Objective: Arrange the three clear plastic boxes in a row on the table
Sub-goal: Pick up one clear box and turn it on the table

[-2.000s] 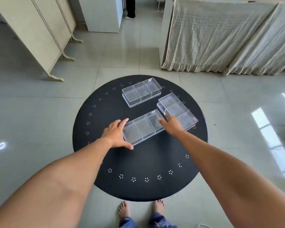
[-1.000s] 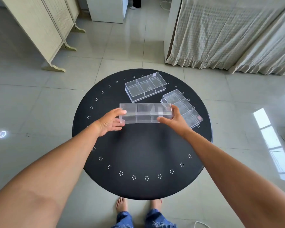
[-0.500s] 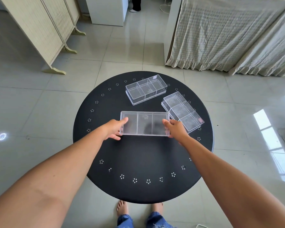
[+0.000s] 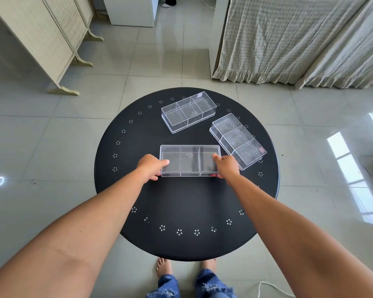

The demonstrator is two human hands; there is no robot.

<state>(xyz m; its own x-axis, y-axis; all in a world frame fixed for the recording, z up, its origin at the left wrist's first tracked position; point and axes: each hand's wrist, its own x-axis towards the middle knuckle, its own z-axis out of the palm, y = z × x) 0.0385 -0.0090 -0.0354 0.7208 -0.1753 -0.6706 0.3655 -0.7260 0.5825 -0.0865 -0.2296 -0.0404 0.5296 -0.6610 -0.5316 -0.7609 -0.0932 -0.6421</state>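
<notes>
On a round black table (image 4: 181, 201), the left hand (image 4: 150, 166) grips the left end of a clear three-compartment box (image 4: 190, 160), fingers curled around its edge. The right hand (image 4: 226, 166) clasps the right end of that box near the table's middle. A second clear box (image 4: 188, 111) lies angled behind it, and a third (image 4: 237, 140) lies slanted at the right, just beside the right hand.

Boxes (image 4: 190, 160) (image 4: 188, 111) (image 4: 238, 141): clear hard plastic, smooth, glossy. Table (image 4: 181, 203): matt black, prob. metal, perforated dot clusters round rim. Floor (image 4: 52, 147): glossy tile, v. reflective. Curtain (image 4: 289, 39): crinkled off-white cloth. Screen (image 4: 37, 33): woven panels, pale frame. Jeans (image 4: 166, 287): frayed denim.
</notes>
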